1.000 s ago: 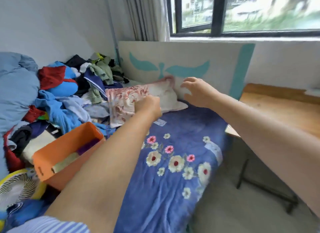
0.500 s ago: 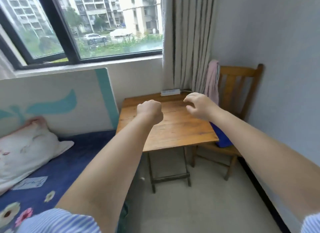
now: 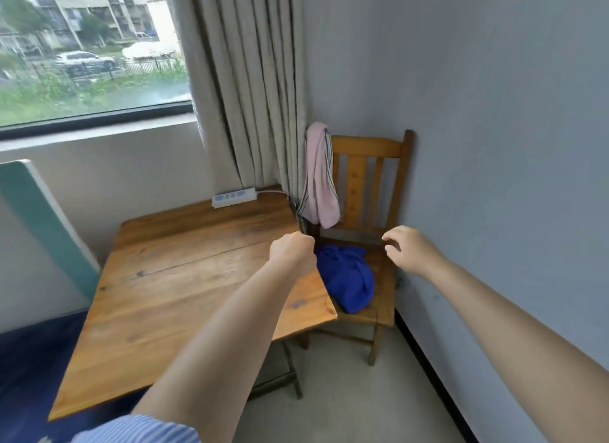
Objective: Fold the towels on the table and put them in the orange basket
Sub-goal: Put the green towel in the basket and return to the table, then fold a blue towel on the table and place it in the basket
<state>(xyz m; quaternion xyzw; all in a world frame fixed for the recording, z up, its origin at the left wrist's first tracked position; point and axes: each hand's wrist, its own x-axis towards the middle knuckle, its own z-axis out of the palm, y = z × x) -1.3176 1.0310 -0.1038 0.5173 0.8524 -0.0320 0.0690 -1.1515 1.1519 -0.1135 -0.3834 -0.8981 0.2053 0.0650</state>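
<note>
Your left hand (image 3: 291,253) is curled into a fist above the right edge of the wooden table (image 3: 184,277), and nothing shows in it. Your right hand (image 3: 407,249) hangs over the wooden chair (image 3: 382,175) with its fingers loosely bent, also holding nothing.

Just past your left fist, a blue cloth (image 3: 347,279) lies bunched on the chair seat, its near edge tucked behind the table corner. A pink towel with striped edging (image 3: 319,175) hangs over the left post of the chair back, touching the curtain (image 3: 250,80). Neither is on the tabletop, which carries only a white power strip (image 3: 234,197) at its far edge.

Both cloths look soft, light and limp, so they will probably sag and drape rather than hold shape. Expect no slipperiness or fragility. For the pink towel, you would do best to pinch it at the fold on the post and lift it clear. The blue one needs a gather at the top of the heap, then a shake-out to find corners.

The orange basket is out of view, so what it holds cannot be told.
</note>
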